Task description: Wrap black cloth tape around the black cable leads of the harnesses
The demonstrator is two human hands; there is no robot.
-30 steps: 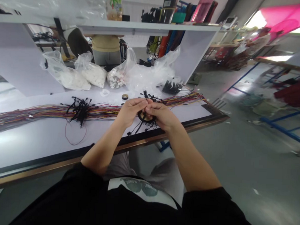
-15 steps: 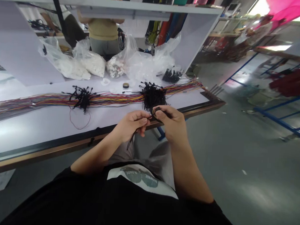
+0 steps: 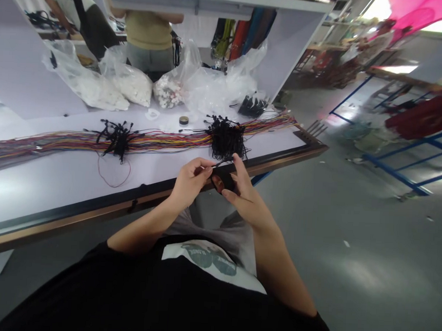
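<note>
**Both hands busy with a black tape roll at the table edge**

Both hands are being held close together just over the near edge of the table. A black tape roll is being gripped by the right hand, whose fingers are curled round it from the far side. The left hand is being kept pinched, thumb against fingertips, on what looks like the loose end of the tape near the top of the roll; the strip itself is too thin to be made out clearly. Just beyond the hands, a tangled black bunch of cable ends is lying on the table, joined to a long bundle of coloured wires stretched along the surface. A second black bunch is lying farther left on that bundle. Clear plastic bags of white parts are being kept at the back, and a person in a yellow top is standing behind the table.
</note>
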